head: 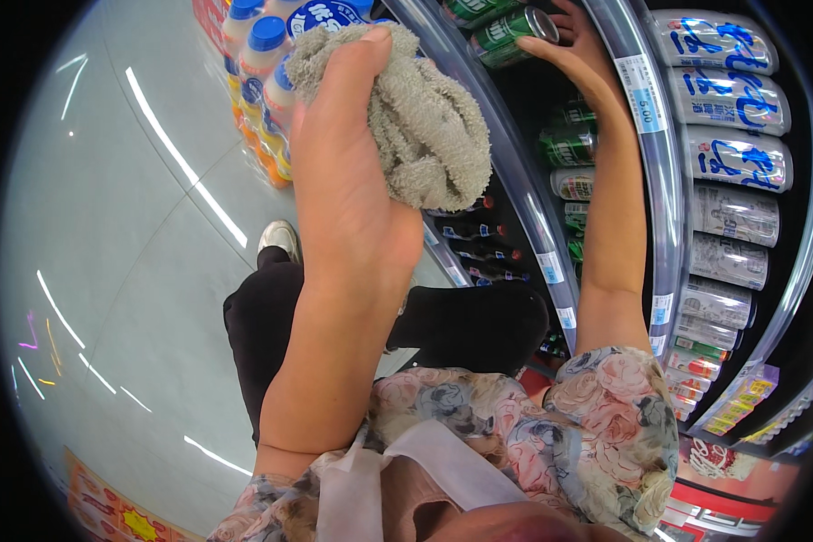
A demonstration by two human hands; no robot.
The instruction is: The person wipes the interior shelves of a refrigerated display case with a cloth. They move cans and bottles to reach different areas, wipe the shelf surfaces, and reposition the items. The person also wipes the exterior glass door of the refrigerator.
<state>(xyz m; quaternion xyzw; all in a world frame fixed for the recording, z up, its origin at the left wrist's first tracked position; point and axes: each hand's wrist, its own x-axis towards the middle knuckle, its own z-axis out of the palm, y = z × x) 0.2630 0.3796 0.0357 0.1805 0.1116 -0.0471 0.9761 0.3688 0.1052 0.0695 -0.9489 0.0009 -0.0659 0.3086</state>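
Note:
My left hand [352, 129] is raised in front of me, its thumb and fingers closed on a crumpled grey terry cloth [433, 135]. To the right, my right hand [569, 40] reaches into a shelf beside a green drink can [511, 37]; its thumb is at the can's end, and whether it grips the can cannot be told. Another green can [477, 8] lies beyond it at the top edge. More green cans [569, 146] stand further back along the same shelf, partly hidden by my right forearm.
Clear shelf edges with price tags [640, 95] curve past my right arm. Silver and white cans [738, 159] line the neighbouring shelf. Dark bottles [474, 232] fill a lower shelf. Shrink-wrapped bottles with blue caps [265, 40] stand on the grey floor [149, 223] beyond my left hand.

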